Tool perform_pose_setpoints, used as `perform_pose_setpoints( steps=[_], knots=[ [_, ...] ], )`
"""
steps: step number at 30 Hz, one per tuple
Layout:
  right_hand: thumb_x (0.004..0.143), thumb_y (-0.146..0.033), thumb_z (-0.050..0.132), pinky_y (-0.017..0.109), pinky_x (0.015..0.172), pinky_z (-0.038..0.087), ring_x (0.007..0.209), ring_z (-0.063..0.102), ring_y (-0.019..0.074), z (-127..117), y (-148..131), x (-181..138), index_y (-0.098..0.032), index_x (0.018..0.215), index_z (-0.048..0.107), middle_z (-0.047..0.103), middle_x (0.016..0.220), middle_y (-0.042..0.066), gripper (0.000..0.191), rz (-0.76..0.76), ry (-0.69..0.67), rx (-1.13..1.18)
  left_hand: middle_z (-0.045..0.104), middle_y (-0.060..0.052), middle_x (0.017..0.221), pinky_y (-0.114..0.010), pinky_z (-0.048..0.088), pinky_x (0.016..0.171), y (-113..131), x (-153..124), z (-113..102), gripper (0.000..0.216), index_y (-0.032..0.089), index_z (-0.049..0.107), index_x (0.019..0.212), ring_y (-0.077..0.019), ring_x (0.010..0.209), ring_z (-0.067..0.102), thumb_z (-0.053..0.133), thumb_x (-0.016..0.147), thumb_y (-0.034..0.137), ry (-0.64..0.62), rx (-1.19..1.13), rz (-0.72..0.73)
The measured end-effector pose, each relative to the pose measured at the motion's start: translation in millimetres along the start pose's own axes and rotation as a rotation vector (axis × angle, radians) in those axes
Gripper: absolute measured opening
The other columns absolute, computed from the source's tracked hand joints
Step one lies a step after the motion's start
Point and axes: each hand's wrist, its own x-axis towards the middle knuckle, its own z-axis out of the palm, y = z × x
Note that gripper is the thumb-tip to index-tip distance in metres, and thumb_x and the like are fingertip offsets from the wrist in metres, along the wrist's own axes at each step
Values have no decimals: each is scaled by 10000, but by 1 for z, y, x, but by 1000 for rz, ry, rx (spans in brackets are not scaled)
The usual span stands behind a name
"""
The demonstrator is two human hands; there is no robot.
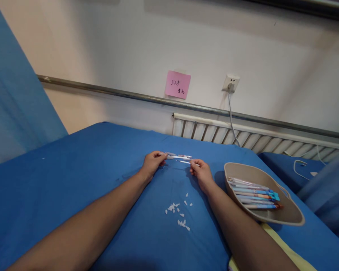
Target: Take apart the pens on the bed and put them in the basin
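Note:
My left hand (153,165) is closed, thumb and fingers pinching a slim whitish pen barrel (173,156) that points right. Opposite it, my right hand (201,174) pinches a thin white pen refill (183,162) with a dark tip aimed left toward the barrel. The refill and barrel are apart by a small gap. Just behind them, at least one more pen (185,156) lies on the blue cloth, partly hidden by the left fingers and the barrel. Several small white cone-shaped pieces (173,206) are scattered on the cloth between my forearms.
A beige basket (293,215) with several pens (252,195) in it stands beside my right forearm. Yellow cloth (279,241) shows under that forearm. Behind the blue-covered table (73,180) are a radiator (203,130), a metal rail, a plugged-in cable and a pink note (177,84).

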Motion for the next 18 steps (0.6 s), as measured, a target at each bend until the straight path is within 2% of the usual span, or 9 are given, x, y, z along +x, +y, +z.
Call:
perform_pose_setpoints(
  steps=[12,18],
  knots=[
    [650,-462,675,199,470,370,469,469,83,8,-3,-5,-172,745,597,542,542,-37,316,5,-34,88,629,-5,628,-228,428,507,3,-11,8,353,145,629,734,-117,525,557,767,560,420,-155,-110,-99],
    [658,-447,675,196,452,349,460,461,74,11,-5,-7,-174,741,596,543,566,-38,296,5,-49,171,640,-3,638,-231,430,510,4,-14,11,345,150,630,747,-116,524,557,774,560,402,-140,-124,-104]
  ],
)
